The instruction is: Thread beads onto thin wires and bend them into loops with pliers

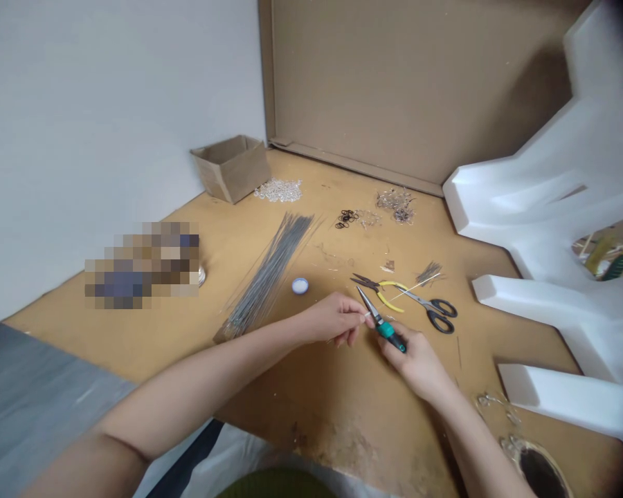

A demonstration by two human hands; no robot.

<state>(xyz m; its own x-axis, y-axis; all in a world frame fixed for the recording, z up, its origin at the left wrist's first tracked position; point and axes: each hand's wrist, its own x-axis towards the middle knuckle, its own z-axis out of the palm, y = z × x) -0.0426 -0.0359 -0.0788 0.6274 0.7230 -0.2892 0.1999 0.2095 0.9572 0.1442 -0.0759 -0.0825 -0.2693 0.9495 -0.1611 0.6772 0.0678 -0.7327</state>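
My left hand (337, 318) is closed in a pinch over the wooden table. A short, thin white piece (367, 315) shows at its fingertips; its kind is too small to make out. My right hand (418, 356) grips needle-nose pliers (387, 330) with green and black handles, their jaws pointing up and left beside the left fingertips. Just beyond lie yellow-handled pliers (392, 296) and black-handled scissors (439, 311), partly overlapping. A long bundle of thin grey wires (270, 273) lies left of the hands, and a small white and blue round lid (300, 285) sits between.
An open cardboard box (231, 169) stands at the back left beside clear beads (279, 189). Black rings (346, 218) and small metal pieces (394, 202) lie farther back. White foam (540, 297) borders the right side. A round, ornate-rimmed object (543, 470) lies at lower right.
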